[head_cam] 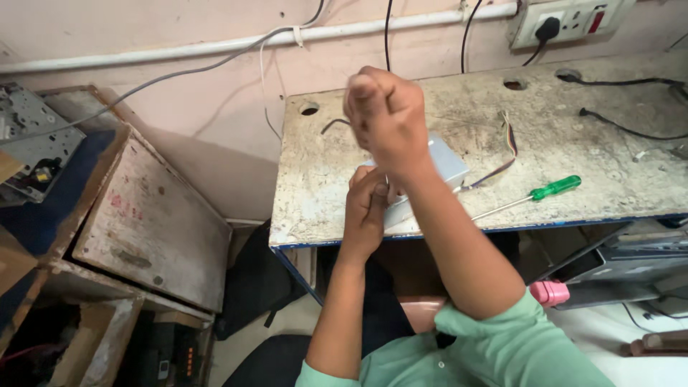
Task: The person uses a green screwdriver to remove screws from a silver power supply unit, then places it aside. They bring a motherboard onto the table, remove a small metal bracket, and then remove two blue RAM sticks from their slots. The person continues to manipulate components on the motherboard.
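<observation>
My left hand (362,208) grips the near corner of a small pale grey box (448,168) that lies at the front edge of a worn workbench (322,193). Above the box my right hand (387,115) is raised in a closed fist; nothing shows in it. My right forearm crosses in front of the box and hides much of it. A screwdriver with a green handle (555,188) lies on the bench to the right of the box, its shaft pointing towards the box. A thin striped ribbon cable (510,140) runs from the box towards the back.
A wall socket strip (573,21) with a black plug (548,29) sits above the bench, and black cables (623,129) trail at its right end. A worn wooden cabinet (150,222) stands at the left. A pink object (550,292) lies under the bench.
</observation>
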